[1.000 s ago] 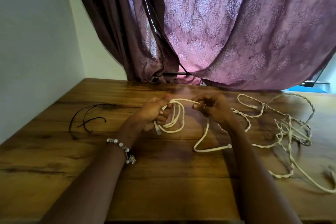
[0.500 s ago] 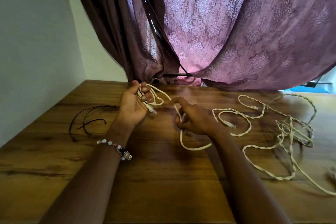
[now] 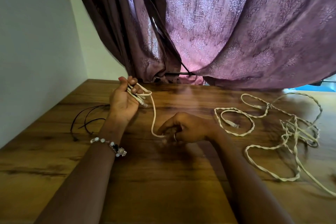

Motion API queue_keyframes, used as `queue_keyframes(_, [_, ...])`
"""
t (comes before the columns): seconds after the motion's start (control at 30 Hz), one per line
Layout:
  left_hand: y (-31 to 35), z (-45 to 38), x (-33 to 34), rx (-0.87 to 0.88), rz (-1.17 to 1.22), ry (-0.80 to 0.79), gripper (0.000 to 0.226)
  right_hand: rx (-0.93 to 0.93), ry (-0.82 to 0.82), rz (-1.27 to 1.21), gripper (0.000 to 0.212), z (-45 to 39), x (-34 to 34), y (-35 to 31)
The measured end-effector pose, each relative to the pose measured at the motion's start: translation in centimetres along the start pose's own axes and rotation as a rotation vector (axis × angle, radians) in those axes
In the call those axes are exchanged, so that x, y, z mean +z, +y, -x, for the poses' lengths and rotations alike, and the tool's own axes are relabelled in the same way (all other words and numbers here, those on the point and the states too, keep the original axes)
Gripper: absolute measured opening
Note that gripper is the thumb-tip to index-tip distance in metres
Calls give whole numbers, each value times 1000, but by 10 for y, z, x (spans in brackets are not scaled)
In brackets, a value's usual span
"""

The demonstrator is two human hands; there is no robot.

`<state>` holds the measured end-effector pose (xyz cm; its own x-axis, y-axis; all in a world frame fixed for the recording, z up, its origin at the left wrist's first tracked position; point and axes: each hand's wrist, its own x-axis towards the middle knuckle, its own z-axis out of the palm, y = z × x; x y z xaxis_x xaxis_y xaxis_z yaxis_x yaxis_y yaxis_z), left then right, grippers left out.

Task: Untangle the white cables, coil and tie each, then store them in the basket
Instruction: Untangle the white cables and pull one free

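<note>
White cable (image 3: 154, 114) runs down the middle of the frame from our left hand (image 3: 125, 98), fingers curled round its coiled turns, to our nearer right hand (image 3: 183, 129) pinching it low over the worktop (image 3: 163, 187), tangled remainder (image 3: 291, 132) trailing right.

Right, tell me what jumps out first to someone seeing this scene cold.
The two hands at the middle of the wooden table: the left hand, raised, grips a few loops of white cable, which drops to the right hand pinching it low near the tabletop. To the right sprawls a tangle of twisted white cables. Behind hangs a purple patterned curtain, and thin black cords lie to the left.
</note>
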<state>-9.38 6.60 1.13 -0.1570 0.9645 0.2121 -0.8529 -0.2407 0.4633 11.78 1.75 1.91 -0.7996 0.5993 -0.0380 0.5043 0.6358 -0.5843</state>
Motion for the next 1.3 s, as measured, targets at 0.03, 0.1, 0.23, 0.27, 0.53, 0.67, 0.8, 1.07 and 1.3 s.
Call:
queue_keyframes(0.03, [0,0,0,2,-28,20,37,-23,6,0,38,1,-1,-1])
queue_keyframes(0.1, [-5,4,3,-11,-181,52,27,-128,85,-67,32,2,-3,-4])
queue_keyframes(0.23, [-27,19,10,-186,-577,-54,17,-328,489,-291,20,2,-8,-3])
queue_keyframes(0.27, [-32,26,14,-240,-658,-133,20,-347,612,-329,19,2,-11,-2])
queue_keyframes(0.53, [-56,50,28,-624,-545,-567,34,-124,1150,-250,10,0,-22,26])
queue_keyframes(0.67, [-60,41,21,-724,-376,-498,47,3,1180,-91,6,-4,-20,38])
queue_keyframes(0.8, [-58,35,20,-642,-309,-408,60,35,1060,-63,9,-11,-15,53])
queue_keyframes(1.07, [-50,34,23,-547,-274,-253,41,-46,878,-534,23,-24,10,33])
queue_keyframes(1.3, [-52,34,21,-561,-383,-260,37,-86,885,-692,26,-31,16,34])
